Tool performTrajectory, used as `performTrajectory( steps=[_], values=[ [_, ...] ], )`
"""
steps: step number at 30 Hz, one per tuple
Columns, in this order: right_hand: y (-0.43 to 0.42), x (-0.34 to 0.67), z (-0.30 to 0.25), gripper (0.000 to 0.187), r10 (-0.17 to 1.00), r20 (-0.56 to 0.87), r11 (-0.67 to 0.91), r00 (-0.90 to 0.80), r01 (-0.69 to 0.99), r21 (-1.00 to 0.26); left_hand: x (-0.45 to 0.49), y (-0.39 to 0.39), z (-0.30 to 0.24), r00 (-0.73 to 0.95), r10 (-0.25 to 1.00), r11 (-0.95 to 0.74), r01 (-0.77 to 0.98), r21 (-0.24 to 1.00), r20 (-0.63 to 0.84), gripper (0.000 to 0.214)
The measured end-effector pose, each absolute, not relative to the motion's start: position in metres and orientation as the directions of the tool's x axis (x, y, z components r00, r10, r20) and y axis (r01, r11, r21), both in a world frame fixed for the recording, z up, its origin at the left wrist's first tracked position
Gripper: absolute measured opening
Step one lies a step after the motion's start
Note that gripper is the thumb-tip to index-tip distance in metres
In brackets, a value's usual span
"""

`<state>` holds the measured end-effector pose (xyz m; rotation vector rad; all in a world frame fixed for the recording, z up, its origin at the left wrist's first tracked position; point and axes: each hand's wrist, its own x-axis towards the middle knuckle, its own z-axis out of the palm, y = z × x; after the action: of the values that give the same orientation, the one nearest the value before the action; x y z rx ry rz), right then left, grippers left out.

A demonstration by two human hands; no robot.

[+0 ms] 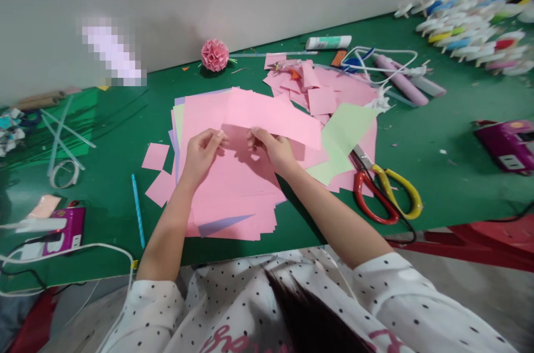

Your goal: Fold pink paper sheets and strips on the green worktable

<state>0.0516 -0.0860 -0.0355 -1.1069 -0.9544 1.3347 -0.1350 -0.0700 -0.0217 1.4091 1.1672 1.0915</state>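
A strip of pink paper [271, 113] is raised and slightly curved above a stack of pink paper sheets [229, 180]. My left hand [202, 153] pinches its near left corner between thumb and fingers. The near edge is gripped by my right hand [273, 148], thumb on top and fingers curled beneath. Lavender and light green edges stick out on the stack's left side. Two small pink squares lie left of the stack, one of them a loose square [156, 156]. A light green sheet [348, 133] rests to the right, partly under scissors [386, 192] with red and yellow handles.
Behind the stack sits a pink folded-paper ball [214, 55]. Pink paper pieces [323, 98], a glue stick [328, 43] and a glue gun [403, 79] with a white cord lie at the back right. A blue pen [137, 211] and purple power strip [73, 228] are on the left.
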Motion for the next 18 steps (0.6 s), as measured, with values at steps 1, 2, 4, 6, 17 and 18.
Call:
performTrajectory(
  steps=[1, 2, 4, 6, 17, 18],
  values=[
    [-0.086, 0.052, -0.036, 0.033, 0.996, -0.085, -0.083, -0.003, -0.262, -0.962, -0.133, -0.073, -0.021, 0.216, 0.975, -0.084, 0.123, 0.989, 0.056, 0.037],
    [-0.086, 0.052, -0.036, 0.033, 0.996, -0.081, -0.09, -0.041, -0.264, -0.96, -0.131, -0.075, -0.021, 0.268, 0.962, -0.097, 0.134, 0.986, 0.058, 0.042],
    [-0.087, 0.051, -0.036, 0.033, 0.991, -0.07, -0.095, -0.11, -0.235, -0.967, -0.127, -0.08, -0.021, 0.317, 0.947, -0.112, 0.159, 0.981, 0.057, 0.045],
    [-0.089, 0.05, -0.035, 0.032, 0.982, -0.064, -0.097, -0.175, -0.187, -0.978, -0.125, -0.084, -0.02, 0.32, 0.946, -0.1, 0.159, 0.982, 0.045, 0.044],
    [-0.087, 0.052, -0.036, 0.017, 0.998, -0.052, -0.047, -0.03, 0.14, -0.989, -0.125, -0.09, -0.018, 0.2, 0.979, 0.018, 0.13, 0.991, -0.045, 0.032],
    [-0.086, 0.053, -0.036, 0.014, 0.998, -0.05, -0.042, -0.035, 0.187, -0.981, -0.125, -0.09, -0.019, 0.202, 0.978, 0.026, 0.134, 0.991, -0.053, 0.032]
  ],
)
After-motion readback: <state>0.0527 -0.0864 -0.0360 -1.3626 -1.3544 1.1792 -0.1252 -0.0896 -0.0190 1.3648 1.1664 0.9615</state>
